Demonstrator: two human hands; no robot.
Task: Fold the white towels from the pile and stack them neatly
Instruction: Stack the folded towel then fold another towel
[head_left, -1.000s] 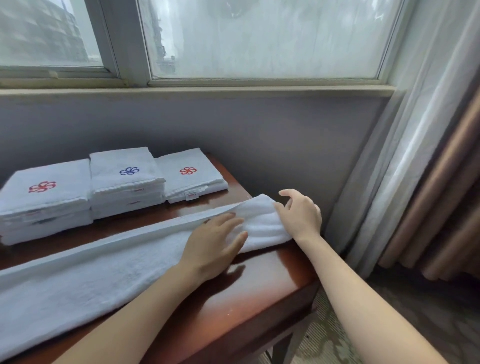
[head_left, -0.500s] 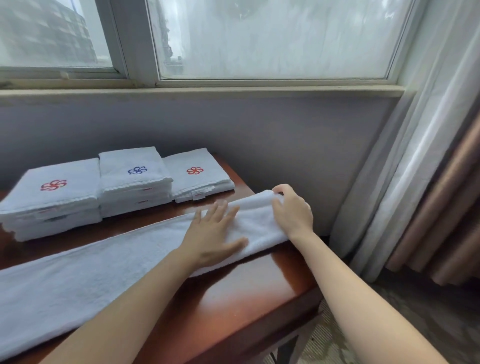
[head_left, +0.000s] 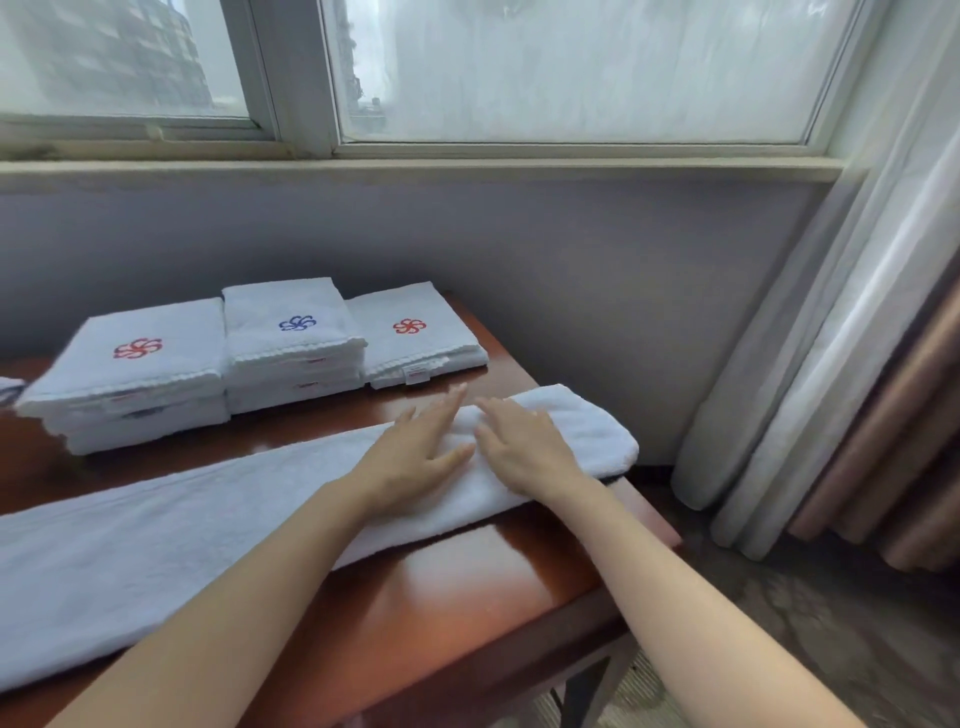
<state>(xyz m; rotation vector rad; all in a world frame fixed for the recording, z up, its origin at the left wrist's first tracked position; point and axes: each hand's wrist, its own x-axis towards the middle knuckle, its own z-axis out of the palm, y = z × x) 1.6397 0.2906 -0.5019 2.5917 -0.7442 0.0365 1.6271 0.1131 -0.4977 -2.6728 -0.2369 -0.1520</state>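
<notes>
**Head view, nearest to farthest, all places given from the long towel.** On the person's side of the long towel (head_left: 208, 525) lies a bare strip of the reddish wooden table (head_left: 467, 587), and both forearms reach over it. The long towel is folded lengthwise into a narrow band. It lies flat across the table from the lower left edge of the view to the table's right end, where its rounded end sits at the corner. On its right part rest the left hand (head_left: 415, 457) and the right hand (head_left: 524, 452), side by side and almost touching. Each grip is spread, fingers straight and palm down, pressing the cloth and pinching nothing. Beyond the long towel, across a bare strip of wood, finished towels stand in a row. The left stack (head_left: 130, 374) is several towels high and has a red emblem on top. The middle stack (head_left: 296, 343) has a blue emblem. The right stack (head_left: 415, 338), the lowest, has a red emblem. Behind these rise the grey wall (head_left: 597, 270) and the window (head_left: 571, 67), with the curtain (head_left: 831, 364) to the right of the towel's end. Judged from this layout, the task is well advanced. Several towels are folded and stacked, while the present one has only its lengthwise fold. Its crosswise folds and its placing on a stack remain. The unfolded pile is out of view, so the number left cannot be told.
</notes>
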